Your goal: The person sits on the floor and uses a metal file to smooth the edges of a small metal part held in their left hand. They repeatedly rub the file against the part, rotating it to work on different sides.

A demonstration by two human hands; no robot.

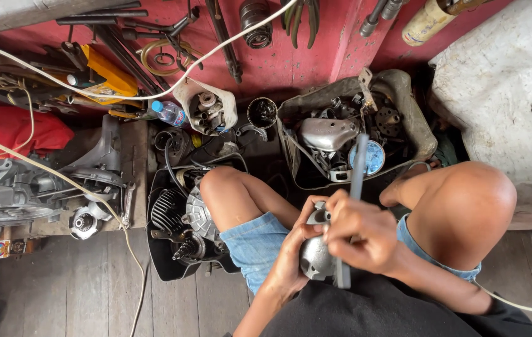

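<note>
Worn plank floor (91,281), red wall (278,62)

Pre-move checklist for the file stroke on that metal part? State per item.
1. Left hand cups the grey metal part from below: ok.
2. Right hand wrapped around the flat grey file: ok.
3. File lies against the part: cannot tell, the right hand hides the contact.
4. Part braced on something: not ok, held in the air between the knees.
5. Path ahead of the file tip: not ok, it points over the tub of metal parts.
6. White cable by the right forearm away from the hands: ok.
</note>
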